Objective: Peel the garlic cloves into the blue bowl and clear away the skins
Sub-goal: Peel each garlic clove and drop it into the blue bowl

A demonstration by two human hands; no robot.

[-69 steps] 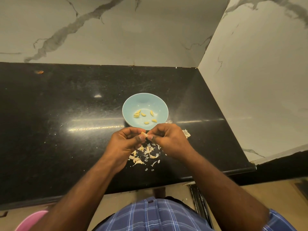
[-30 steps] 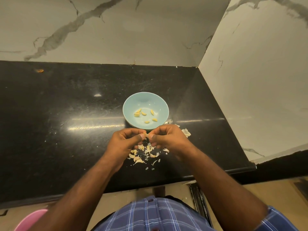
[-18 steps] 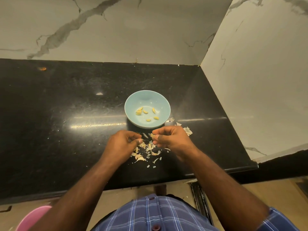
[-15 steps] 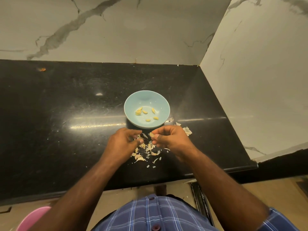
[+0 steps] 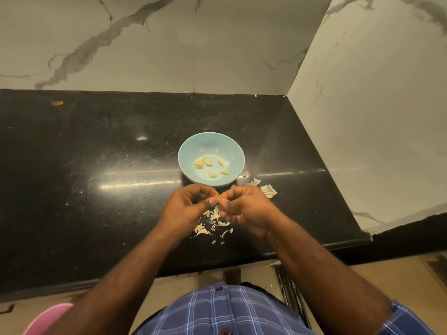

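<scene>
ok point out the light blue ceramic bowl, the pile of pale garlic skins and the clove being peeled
light blue ceramic bowl (image 5: 211, 141), head view, far inner wall
pale garlic skins (image 5: 201, 229), head view, biggest flake
garlic clove (image 5: 217, 196), head view, exposed tip

Black counter (image 5: 96, 213) with blue bowl (image 5: 232, 146), scattered garlic skins (image 5: 212, 223).

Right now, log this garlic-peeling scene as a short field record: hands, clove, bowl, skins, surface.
left hand: pinches the garlic clove
right hand: pinches the same clove from the other side
garlic clove: held above the skins, just short of the bowl
blue bowl: upright on the counter, about six peeled cloves inside
skins: scattered under the hands; more to the right of the bowl
counter: black, glossy
</scene>
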